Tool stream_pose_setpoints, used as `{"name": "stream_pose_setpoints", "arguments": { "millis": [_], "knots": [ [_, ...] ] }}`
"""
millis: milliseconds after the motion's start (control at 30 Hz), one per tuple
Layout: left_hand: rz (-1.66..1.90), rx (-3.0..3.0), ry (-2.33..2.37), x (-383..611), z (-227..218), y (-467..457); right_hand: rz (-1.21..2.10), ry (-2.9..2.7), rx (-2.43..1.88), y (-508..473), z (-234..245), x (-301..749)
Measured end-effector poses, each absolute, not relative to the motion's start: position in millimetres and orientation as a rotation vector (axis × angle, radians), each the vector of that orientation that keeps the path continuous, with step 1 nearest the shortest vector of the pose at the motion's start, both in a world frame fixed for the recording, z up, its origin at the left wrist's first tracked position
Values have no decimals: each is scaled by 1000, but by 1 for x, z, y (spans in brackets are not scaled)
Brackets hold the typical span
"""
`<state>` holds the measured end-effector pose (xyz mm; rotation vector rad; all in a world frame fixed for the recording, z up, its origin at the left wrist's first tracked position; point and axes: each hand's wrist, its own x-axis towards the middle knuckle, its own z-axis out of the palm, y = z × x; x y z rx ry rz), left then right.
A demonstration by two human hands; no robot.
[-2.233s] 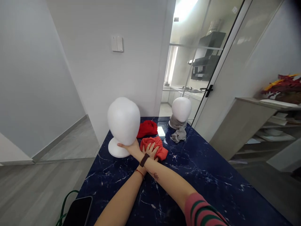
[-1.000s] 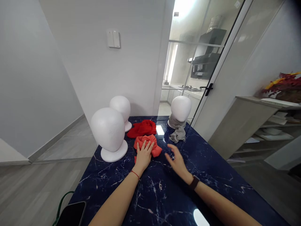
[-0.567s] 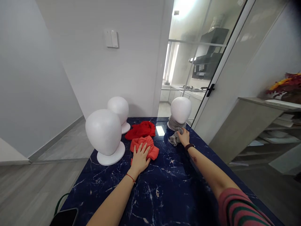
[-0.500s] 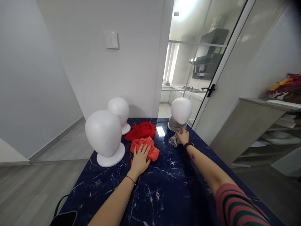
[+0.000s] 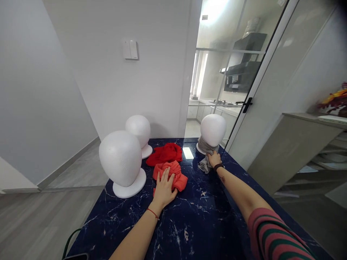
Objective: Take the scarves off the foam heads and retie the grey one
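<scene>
My left hand [image 5: 164, 188] lies flat with fingers spread on a crumpled coral-red cloth [image 5: 180, 177] near the middle of the table. At the far right, my right hand [image 5: 214, 159] has its fingers closed on a thin grey cloth [image 5: 205, 165]. Part of that cloth wraps the neck of a white foam mannequin head [image 5: 213, 130], while a bunched end rests on the table. Its fingertips are partly hidden. A brighter red cloth [image 5: 166, 154] is heaped just behind the coral one. Two bare foam heads stand to the left, a near one [image 5: 120, 157] and a farther one [image 5: 138, 130].
Everything stands on a dark blue marbled table [image 5: 176, 224]. A wall is behind it, with a glass door [image 5: 217, 79] at the back right. Shelving [image 5: 306, 144] rises on the right. Part of a dark device [image 5: 77, 256] and a green cable [image 5: 68, 243] show at the front left.
The view has shifted slightly, so everything sits a little lower and farther right. Both hands stay on the same cloths, with little visible movement.
</scene>
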<state>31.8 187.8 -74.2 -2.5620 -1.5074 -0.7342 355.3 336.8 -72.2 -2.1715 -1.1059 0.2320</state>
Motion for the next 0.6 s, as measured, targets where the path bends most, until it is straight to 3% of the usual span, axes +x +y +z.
{"name": "stream_pose_setpoints", "arguments": {
  "millis": [600],
  "knots": [
    [-839, -2465, -1551, 32, -70, 187, 54, -1111, -1667, 337, -64, 353]
  ]
}}
